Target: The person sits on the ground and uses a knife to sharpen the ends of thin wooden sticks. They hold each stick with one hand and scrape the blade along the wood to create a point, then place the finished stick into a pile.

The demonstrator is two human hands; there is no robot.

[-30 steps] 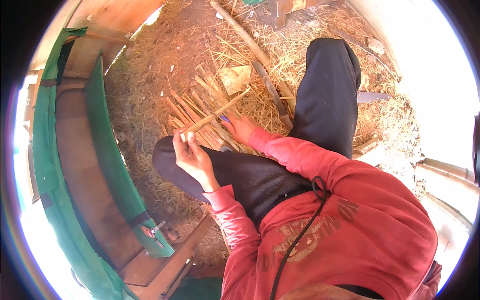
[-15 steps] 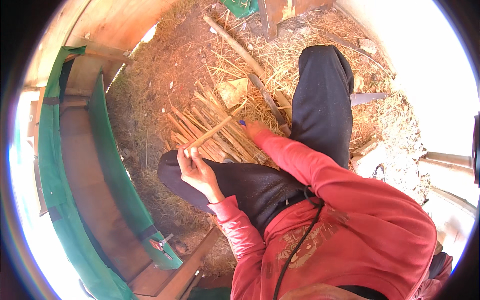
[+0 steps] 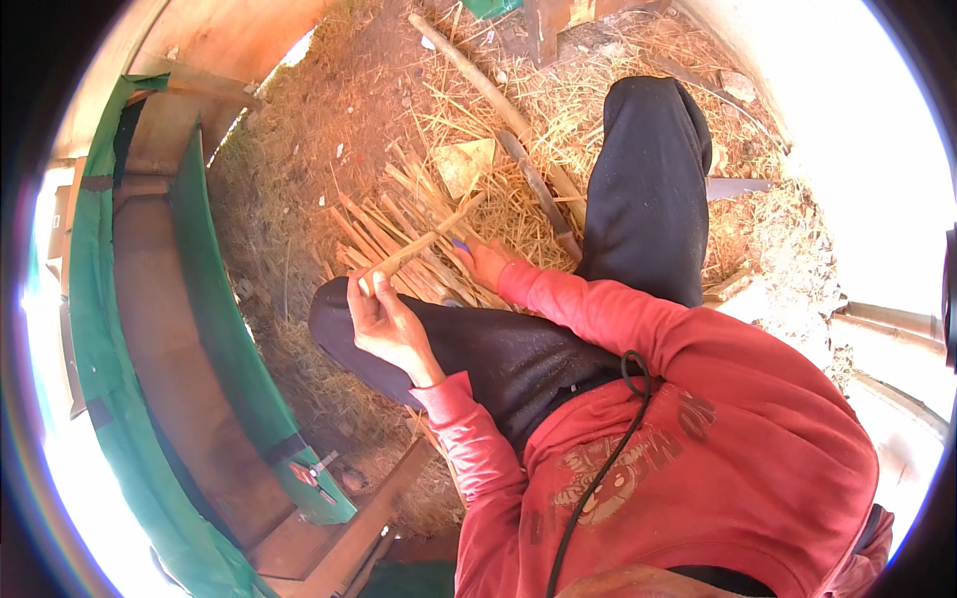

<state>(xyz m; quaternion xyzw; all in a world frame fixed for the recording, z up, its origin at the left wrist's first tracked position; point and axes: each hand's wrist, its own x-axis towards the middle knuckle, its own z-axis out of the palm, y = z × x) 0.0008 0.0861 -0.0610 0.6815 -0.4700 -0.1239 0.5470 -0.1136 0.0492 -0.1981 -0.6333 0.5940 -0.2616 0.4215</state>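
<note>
1. The left hand (image 3: pixel 384 324) has come down and a bit nearer the body than it was a moment ago. It still grips one end of the stick (image 3: pixel 424 242), with its fingers closed round it.
2. The stick has moved with the hand. It slants up and away from the left grip, over the pile of sticks (image 3: pixel 399 224) on the straw floor (image 3: pixel 299 199).
3. The right hand (image 3: pixel 486 261) has slid lower too. It sits just past the far part of the stick, near its middle, and a small blue thing (image 3: pixel 460 243) pokes out of it.
4. My guess is that the work on this one stick goes on, since both hands stay with it and it has not joined the pile.
5. I cannot tell if the right hand is shut on the blue thing or only touching it. The fingers are too small and curled away.
6. I cannot tell what the blue thing is.
7. The left fingers hide the near end of the stick.
8. The black trouser leg (image 3: pixel 648 189) hides part of the floor, and the bright edge on the right washes out what lies there.
</note>
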